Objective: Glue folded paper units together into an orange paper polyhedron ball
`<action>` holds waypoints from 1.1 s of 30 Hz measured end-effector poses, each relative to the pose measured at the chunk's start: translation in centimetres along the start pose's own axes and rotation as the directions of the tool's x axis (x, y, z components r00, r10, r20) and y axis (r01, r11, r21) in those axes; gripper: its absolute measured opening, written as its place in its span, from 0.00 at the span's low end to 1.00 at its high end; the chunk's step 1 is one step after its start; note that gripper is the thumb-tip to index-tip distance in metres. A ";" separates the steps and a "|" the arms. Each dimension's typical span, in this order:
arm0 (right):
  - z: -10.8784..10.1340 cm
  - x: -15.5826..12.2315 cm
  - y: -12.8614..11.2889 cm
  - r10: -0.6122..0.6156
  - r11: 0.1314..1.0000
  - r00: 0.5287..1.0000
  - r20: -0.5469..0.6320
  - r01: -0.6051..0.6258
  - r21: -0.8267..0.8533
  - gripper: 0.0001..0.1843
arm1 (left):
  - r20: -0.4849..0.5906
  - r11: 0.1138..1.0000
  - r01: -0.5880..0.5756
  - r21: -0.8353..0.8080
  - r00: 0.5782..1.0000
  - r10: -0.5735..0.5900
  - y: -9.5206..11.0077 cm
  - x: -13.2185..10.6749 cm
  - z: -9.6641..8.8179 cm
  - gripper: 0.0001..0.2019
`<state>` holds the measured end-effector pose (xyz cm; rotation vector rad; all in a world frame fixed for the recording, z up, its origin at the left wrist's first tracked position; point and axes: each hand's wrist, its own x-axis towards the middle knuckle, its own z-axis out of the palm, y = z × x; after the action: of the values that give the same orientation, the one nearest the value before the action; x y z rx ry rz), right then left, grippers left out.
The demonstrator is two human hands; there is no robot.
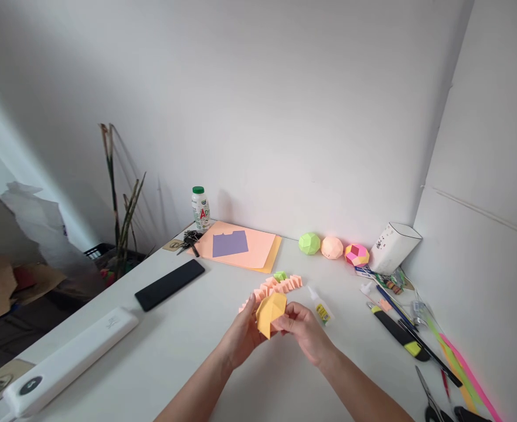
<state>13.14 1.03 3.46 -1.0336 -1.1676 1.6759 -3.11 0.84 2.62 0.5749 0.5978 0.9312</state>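
Between both hands is a faceted yellow-orange folded paper shape, held just above the white table. My left hand grips it from the left and below, thumb along its edge. At its lower right edge, my right hand pinches it with thumb and fingers; part of the edge is hidden there. Rows of small folded peach paper pieces lie right behind the shape, with a few green folded pieces among them. A small glue bottle lies to the right of my right hand.
Three paper balls, green, peach and multicoloured, line the wall. Peach sheets lie behind, near a white bottle. A cutter knife and scissors lie right; a black slab and white device left.
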 end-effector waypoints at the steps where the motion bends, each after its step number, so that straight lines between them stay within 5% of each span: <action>1: 0.0 0.0 0.0 -0.025 1.000 0.999 -0.028 0.026 0.008 0.13 | 0.012 0.997 0.042 -0.062 0.999 -0.042 -0.1 0.1 -0.1 0.29; 5: 0.3 0.0 -0.2 -0.063 0.998 0.992 -0.111 0.065 0.015 0.14 | 0.040 0.958 0.185 -0.222 0.983 -0.180 -0.8 0.4 0.0 0.28; 9: 0.4 -0.2 -0.6 -0.030 1.000 0.988 -0.153 0.029 -0.008 0.14 | 0.061 0.932 0.192 -0.306 0.981 -0.182 -1.8 0.6 0.1 0.22; 15: 0.5 -0.1 0.1 -0.007 0.999 0.989 -0.146 0.001 -0.044 0.12 | -0.043 0.954 0.048 -0.296 0.997 -0.063 -2.8 0.6 -0.1 0.10; 19: 0.6 0.1 0.9 -0.001 0.998 0.993 -0.115 -0.006 -0.067 0.11 | -0.096 0.968 -0.156 -0.194 0.986 0.139 -2.4 0.4 0.3 0.11; 23: 0.7 0.0 1.1 0.034 0.994 0.993 -0.113 -0.045 -0.097 0.13 | -0.091 0.970 -0.217 -0.114 0.974 0.207 -2.1 0.3 0.6 0.14; 26: 0.7 0.0 1.0 0.002 0.996 0.993 -0.122 -0.014 -0.089 0.13 | -0.100 0.976 -0.162 -0.143 0.984 0.148 -2.3 0.4 0.6 0.13; 30: 0.6 0.1 1.0 -0.031 0.995 0.987 -0.157 0.016 -0.095 0.13 | -0.108 0.983 0.050 -0.176 0.992 -0.070 -2.8 0.6 0.4 0.13; 33: 0.5 0.3 1.3 -0.040 0.993 0.983 -0.179 0.020 -0.116 0.13 | -0.141 0.985 0.065 -0.161 0.986 -0.089 -2.9 0.7 0.2 0.12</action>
<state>12.41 0.85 2.26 -1.2065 -1.1635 1.4723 -1.04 0.00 0.61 0.3415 0.6689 0.9434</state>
